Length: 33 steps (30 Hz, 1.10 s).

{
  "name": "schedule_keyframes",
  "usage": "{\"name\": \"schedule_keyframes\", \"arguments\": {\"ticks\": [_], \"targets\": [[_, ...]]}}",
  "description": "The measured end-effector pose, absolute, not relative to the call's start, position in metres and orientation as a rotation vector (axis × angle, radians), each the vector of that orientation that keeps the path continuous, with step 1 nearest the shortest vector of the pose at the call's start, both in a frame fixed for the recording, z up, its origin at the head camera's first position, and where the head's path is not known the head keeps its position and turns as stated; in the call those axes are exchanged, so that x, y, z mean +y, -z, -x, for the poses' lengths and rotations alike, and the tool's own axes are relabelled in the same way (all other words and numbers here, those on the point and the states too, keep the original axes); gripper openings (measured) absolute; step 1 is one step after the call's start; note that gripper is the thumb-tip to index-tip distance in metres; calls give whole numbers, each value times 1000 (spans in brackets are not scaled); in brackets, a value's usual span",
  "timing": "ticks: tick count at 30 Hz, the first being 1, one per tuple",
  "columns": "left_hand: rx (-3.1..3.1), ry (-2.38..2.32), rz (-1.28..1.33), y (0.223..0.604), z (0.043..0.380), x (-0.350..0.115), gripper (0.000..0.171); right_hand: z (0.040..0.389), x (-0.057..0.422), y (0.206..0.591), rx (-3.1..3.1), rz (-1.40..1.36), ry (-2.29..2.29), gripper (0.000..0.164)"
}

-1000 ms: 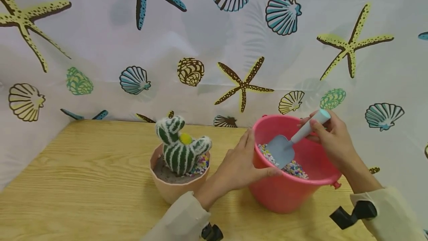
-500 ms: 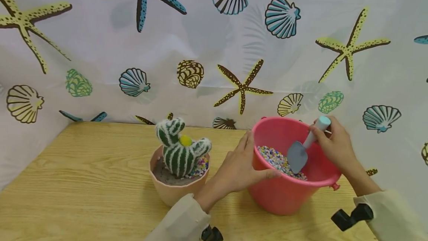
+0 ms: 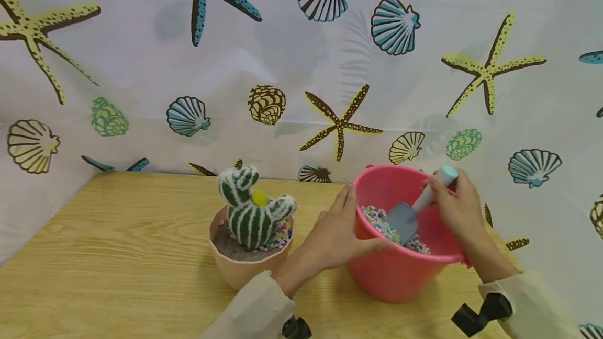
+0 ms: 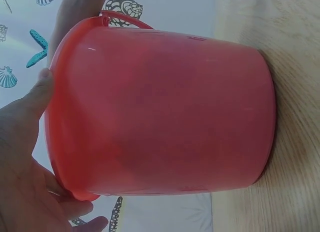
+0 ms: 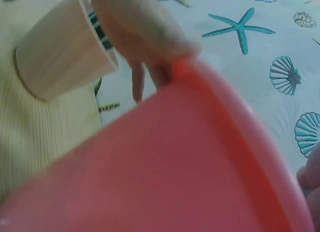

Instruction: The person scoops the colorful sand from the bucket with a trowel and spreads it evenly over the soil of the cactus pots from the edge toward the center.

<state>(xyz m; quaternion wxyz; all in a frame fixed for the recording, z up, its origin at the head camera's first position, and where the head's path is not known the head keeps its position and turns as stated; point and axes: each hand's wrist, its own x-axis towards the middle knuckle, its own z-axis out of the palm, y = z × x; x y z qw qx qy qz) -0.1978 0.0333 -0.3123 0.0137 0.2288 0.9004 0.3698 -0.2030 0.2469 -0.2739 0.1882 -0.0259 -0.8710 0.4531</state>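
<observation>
A pink bucket stands on the table with small multicoloured pebbles inside. My left hand holds its rim on the near left side, thumb along the front edge and fingers on the outer left; the left wrist view shows this hand at the rim too. My right hand grips the pale handle of a small grey-blue hand shovel, whose blade rests among the pebbles. Left of the bucket, a crocheted cactus with a yellow ball sits in a peach flowerpot, pebbles covering part of its grey-brown base.
The wooden table stretches left of the flowerpot. Behind it hangs a white cloth printed with starfish and shells. My left forearm passes close in front of the flowerpot.
The shovel blade first moves right across the pebbles and tilts, then swings back left into them. My right hand shifts slightly left. The left hand stays on the rim.
</observation>
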Motion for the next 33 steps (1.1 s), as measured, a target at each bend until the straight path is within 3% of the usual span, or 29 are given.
{"name": "schedule_keyframes", "arguments": {"ticks": [5,12,33], "targets": [[2818,-1138,-709,313,198,36,121,203,239,273,-2279,161,-1596,35],[2806,-1164,-690,314,199,37,121,204,242,274,-1961,229,-1958,10],[2798,-1233,-705,323,198,38,120,207,260,277,-1684,434,-2327,23]]}}
